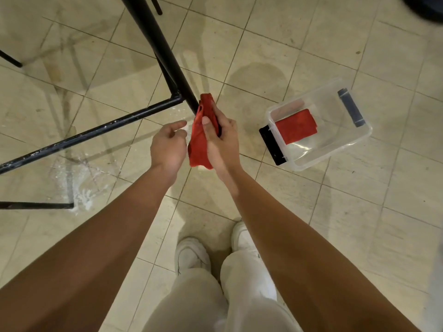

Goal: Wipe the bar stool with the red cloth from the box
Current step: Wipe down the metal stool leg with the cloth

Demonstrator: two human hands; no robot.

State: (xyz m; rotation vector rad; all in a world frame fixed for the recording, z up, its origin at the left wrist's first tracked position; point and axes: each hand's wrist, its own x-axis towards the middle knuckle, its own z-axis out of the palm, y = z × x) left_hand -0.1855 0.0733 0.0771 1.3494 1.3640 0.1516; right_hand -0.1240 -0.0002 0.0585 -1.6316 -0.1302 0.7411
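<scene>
Head view: right fingers (216,113) grip red cloth (199,143), maybe touching stool (165,52); left fingers (177,125) loose.

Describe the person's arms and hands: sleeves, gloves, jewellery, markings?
No sleeves in view: the left forearm and right forearm are bare up to the frame edge. The left hand and right hand are ungloved, with no rings, watch, bands or markings visible. Below them are off-white trousers and white shoes.

The bar stool (164,53) stands ahead and to the left on the floor (287,212) – the cloth (200,140), in the right hand (223,137), lies against its near leg, the left hand (167,147) just beside; right of them sits the box (340,140), a second cloth (296,125) inside
</scene>
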